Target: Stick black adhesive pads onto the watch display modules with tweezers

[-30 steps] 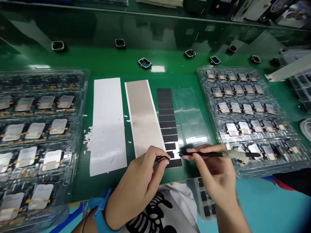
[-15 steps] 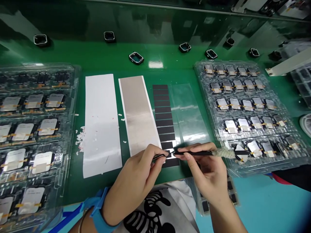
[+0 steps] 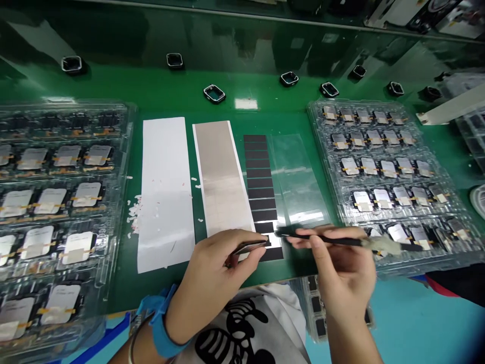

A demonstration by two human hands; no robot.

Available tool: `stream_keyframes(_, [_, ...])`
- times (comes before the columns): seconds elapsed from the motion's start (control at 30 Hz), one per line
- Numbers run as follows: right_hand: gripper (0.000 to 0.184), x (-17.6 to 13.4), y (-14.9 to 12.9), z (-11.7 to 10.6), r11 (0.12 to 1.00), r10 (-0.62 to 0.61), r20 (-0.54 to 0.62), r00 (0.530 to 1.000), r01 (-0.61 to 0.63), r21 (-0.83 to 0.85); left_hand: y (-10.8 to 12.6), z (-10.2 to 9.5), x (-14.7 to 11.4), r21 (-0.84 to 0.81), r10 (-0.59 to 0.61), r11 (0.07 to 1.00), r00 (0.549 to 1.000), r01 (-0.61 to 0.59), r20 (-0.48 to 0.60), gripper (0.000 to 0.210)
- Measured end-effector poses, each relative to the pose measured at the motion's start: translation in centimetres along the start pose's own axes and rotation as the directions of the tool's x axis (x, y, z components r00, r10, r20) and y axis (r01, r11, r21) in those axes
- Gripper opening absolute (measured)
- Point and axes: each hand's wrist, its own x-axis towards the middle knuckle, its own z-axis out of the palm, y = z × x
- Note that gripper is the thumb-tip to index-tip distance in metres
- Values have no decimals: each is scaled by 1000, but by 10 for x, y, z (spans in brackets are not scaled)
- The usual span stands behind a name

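Note:
My left hand (image 3: 222,270) pinches a thin, flat dark piece (image 3: 248,247) between thumb and fingers, edge towards me; it looks like a small watch screen. In my right hand (image 3: 341,263) is a slim black tool (image 3: 337,240) with a pale wrapping around its rear part, held like a pen. Its blurred front end is near the strip of black stickers (image 3: 261,192), slightly apart from my left fingertips. Pale backing shows among the strip's near stickers. To the left lies a beige adhesive sheet (image 3: 220,177) with white edges, partly covered by my left hand.
A white paper strip (image 3: 164,202) has small scraps (image 3: 135,215) beside it. Clear film (image 3: 299,177) lies right of the black strip. Clear trays of screen modules stand left (image 3: 123,146) and right (image 3: 316,119). Several watch frames (image 3: 214,93) are spread along the back.
My right hand and the black tool have drawn away to the right from my left fingertips. The dark piece in my left hand is tilted more edge-on. The camera view has shifted slightly.

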Motion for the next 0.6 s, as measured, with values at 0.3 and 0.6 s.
stream_keyframes(0.3, [34, -12, -28, 58, 943, -329, 55, 943, 325, 74, 0, -4, -1, -54, 150, 986, 983, -157, -103, 47])
stream_keyframes(0.6, [39, -16, -16, 67, 932, -361, 28, 932, 359, 41, -2, -4, -4, -64, 200, 976, 971, -209, -128, 54])
